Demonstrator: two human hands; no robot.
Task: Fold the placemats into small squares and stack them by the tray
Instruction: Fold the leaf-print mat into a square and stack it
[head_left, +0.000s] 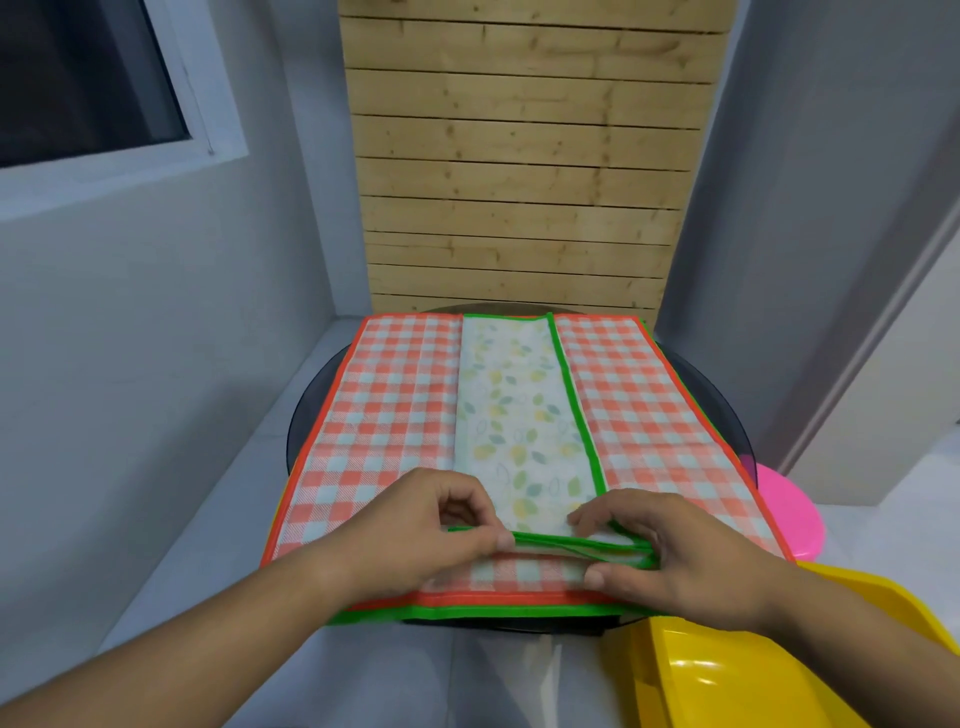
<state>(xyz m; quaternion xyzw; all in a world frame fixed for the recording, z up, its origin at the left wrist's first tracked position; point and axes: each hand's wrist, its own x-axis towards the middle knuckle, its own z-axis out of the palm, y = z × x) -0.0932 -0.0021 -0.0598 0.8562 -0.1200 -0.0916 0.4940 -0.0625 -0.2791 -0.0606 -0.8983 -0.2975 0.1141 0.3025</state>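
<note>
My left hand (436, 525) and right hand (675, 551), lower centre, pinch near hem of leaf mat (519, 415); seems light, floppy; hold corners.

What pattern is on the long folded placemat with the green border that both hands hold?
The green-bordered folded placemat has a pale yellow-and-green leaf print; head view.

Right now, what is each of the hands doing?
Left hand: pinches near edge of the green-trimmed leaf-print fabric placemat.
Right hand: grips the same edge.
</note>
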